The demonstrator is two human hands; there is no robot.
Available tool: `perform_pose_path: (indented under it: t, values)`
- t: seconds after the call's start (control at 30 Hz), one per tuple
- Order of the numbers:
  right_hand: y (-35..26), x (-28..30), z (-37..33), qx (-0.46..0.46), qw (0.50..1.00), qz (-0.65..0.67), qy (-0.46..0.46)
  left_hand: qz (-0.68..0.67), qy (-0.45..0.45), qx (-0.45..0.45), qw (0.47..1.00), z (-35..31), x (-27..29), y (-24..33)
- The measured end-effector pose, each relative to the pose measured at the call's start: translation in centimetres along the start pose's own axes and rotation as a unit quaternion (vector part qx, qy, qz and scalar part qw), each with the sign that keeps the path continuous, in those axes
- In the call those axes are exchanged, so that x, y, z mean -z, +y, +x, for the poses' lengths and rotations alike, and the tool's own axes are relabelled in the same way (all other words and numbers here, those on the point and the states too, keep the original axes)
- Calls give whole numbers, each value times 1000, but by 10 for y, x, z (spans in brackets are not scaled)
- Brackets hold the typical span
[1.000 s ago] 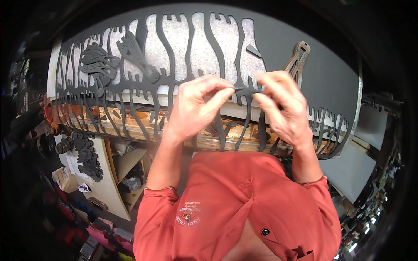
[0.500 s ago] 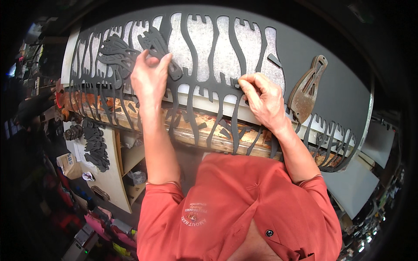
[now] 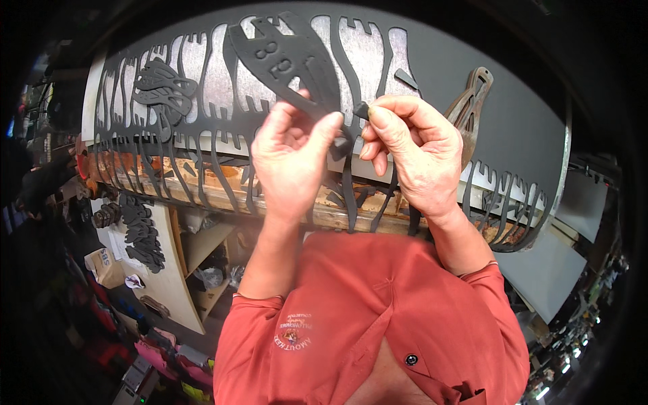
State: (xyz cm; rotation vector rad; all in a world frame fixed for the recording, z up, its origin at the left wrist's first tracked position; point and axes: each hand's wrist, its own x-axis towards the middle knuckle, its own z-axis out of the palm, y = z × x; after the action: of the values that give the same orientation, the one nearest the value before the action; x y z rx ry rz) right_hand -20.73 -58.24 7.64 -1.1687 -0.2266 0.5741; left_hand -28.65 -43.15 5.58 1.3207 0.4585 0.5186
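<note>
Both hands raised: left hand point(image 3: 291, 152) and right hand point(image 3: 412, 152) fingers pinched.

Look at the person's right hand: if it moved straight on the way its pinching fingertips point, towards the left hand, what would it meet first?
Probably the black cut-out piece pinched in the left hand. The right hand holds a small black scrap just beside it; depth is unclear.

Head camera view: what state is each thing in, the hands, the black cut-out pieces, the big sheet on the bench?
Left hand: raised, pinching a black sole-shaped piece.
Black sole-shaped piece: lifted off the sheet, held up.
Right hand: raised, pinching a small black scrap.
Small black scrap: held at the fingertips.
Black cut sheet: flat on the bench, full of cut-out holes.
Stack of black pieces: lying on the sheet, untouched.
Brown metal cutting die: lying on the bench, untouched.
</note>
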Motion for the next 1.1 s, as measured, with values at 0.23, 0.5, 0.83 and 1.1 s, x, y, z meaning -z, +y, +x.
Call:
perform_pose_path:
  t: [0.23,0.5,0.83,1.1]
  values:
    - [3,-5,-4,77,991,-104,21,-46,-69,-20,996,-23,-16,-14]
    - [5,-7,-3,124,979,-158,43,71,-85,-103,988,-24,-16,-17]
    - [4,-4,2,196,953,-233,9,-54,-80,-19,995,-25,-13,2]
    - [8,0,4,224,925,-306,-20,-64,-39,-8,997,-24,-14,1]
